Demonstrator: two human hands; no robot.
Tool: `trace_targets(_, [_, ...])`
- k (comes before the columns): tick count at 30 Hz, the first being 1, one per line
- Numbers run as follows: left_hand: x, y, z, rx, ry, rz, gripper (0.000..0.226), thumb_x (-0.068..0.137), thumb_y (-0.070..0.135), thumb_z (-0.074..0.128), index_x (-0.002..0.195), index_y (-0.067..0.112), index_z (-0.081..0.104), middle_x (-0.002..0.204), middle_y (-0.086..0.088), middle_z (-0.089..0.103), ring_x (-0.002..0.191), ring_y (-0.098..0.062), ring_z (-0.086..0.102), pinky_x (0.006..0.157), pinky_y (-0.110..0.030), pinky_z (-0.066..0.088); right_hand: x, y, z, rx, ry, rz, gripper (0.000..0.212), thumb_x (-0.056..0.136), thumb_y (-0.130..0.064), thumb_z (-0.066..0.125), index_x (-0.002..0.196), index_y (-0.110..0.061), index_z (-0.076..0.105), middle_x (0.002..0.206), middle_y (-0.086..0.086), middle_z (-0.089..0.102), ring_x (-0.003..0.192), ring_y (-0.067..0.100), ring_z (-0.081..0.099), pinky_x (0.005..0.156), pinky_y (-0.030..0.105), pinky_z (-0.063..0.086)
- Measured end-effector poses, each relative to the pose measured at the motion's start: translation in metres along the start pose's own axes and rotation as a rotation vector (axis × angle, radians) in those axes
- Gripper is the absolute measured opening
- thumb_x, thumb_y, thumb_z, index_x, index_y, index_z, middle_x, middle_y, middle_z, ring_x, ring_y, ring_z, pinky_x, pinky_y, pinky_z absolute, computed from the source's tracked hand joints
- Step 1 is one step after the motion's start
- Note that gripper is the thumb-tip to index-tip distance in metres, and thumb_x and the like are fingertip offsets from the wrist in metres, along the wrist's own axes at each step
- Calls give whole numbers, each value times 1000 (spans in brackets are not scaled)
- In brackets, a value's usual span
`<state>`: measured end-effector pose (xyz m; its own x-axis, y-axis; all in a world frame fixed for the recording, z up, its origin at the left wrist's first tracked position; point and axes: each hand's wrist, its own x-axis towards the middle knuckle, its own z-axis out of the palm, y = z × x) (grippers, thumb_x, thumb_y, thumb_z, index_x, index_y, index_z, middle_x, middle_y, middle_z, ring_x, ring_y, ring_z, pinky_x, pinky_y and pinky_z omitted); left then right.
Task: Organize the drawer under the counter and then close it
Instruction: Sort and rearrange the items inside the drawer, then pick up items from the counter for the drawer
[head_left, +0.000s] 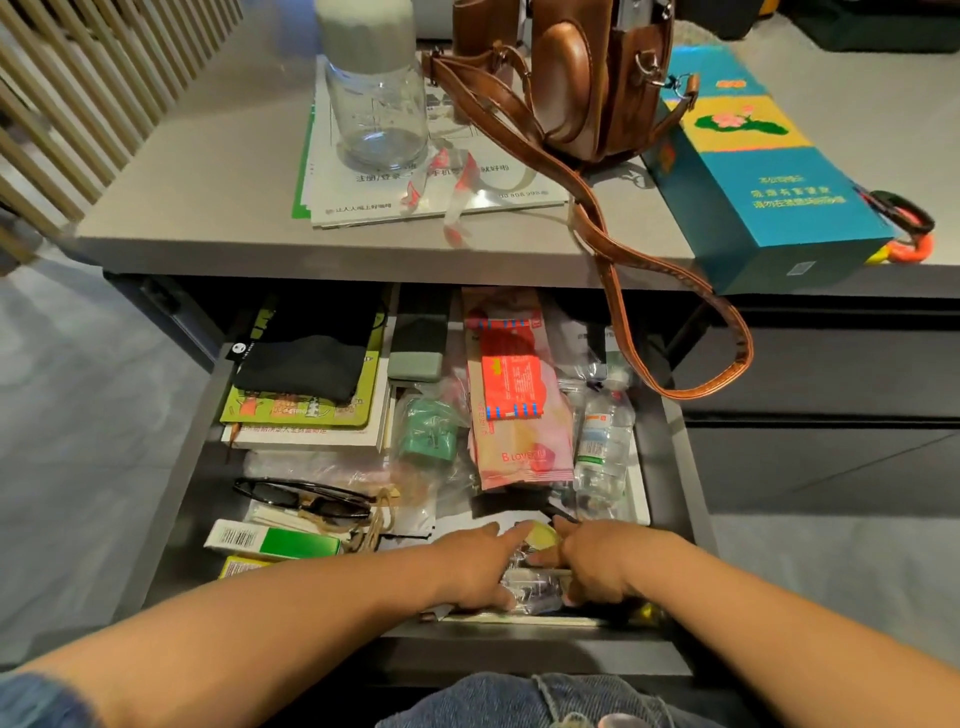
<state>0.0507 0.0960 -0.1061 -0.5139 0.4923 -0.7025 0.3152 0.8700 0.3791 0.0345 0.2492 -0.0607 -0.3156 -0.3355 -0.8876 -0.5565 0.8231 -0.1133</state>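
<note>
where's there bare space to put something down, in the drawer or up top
On the counter, the bare stretch left of the papers. In the drawer, only a narrow bare strip along the left wall, beside the books and sunglasses. Its middle and right are packed, and the bag and box crowd the counter's right.

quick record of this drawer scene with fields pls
state: drawer open under the counter
hands: left hand and right hand on clear packets, front middle; grip unclear
drawer left: sunglasses, green box, black pouch on books
drawer right: small bottle, pink packet
countertop: glass bottle, brown bag, teal box
</note>
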Motion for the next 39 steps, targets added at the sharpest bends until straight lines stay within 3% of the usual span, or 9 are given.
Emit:
trace_targets(3, [-9,-2,-9,35,66,-105,81,88,33,60,149,16,10,146,-17,34,125,-34,45,98,-41,42,-4,-6,-7,54,139,-31,59,96,-30,46,147,-37,18,158,10,0,141,31,24,112,40,28])
trace_targets(6, [-28,-16,-25,166,172,-210,41,88,30,58,124,12,49,122,-11,56,107,-28,56,80,-35,47,-2,-24,-22,142,324,-155,46,95,-22,46,141,-23,38,150,8,31,131,31,40,105,37,37])
trace_targets(9, [-52,-44,-40,239,261,-326,38,86,36,59,117,14,54,118,-8,57,106,-27,56,79,-35,46,9,-55,-43,311,510,-283,39,94,-18,47,133,-19,48,130,10,55,115,29,53,95,34,44])
trace_targets(13, [-88,-92,-42,316,275,-454,62,84,54,56,130,15,44,128,-10,48,118,-27,46,90,-38,44,43,-98,-68,344,649,-309,52,88,-10,51,138,-21,42,134,11,51,117,28,50,93,33,42])
trace_targets(16, [-99,-117,-30,374,253,-459,65,88,64,40,123,12,53,125,-12,52,113,-27,51,87,-37,43,66,-118,-77,288,716,-235,45,87,-13,50,132,-18,46,126,13,56,113,30,51,85,34,44])
trace_targets(20, [-100,-128,-25,405,256,-392,63,92,60,32,105,8,65,111,-13,62,101,-28,59,78,-36,45,85,-137,-81,215,675,-232,42,90,-14,50,132,-18,46,115,17,60,104,34,57,82,37,45])
trace_targets(25, [-105,-135,-30,385,281,-395,49,95,49,38,106,10,65,110,-12,65,100,-29,61,78,-35,46,90,-149,-93,246,661,-248,41,92,-12,47,132,-22,49,114,19,59,103,34,57,83,36,45])
trace_targets(32, [-104,-100,-80,501,528,-271,37,93,41,40,99,15,65,101,-6,66,91,-27,63,67,-32,42,35,-120,-108,306,752,-139,31,90,-17,45,120,-14,52,112,15,58,101,33,57,78,34,45])
trace_targets(39, [-101,-37,-144,492,780,-162,35,92,43,38,104,20,62,103,-2,61,93,-26,61,67,-31,41,-35,-62,-123,368,1014,-62,37,91,-17,46,126,-23,53,114,9,62,101,27,58,76,30,43])
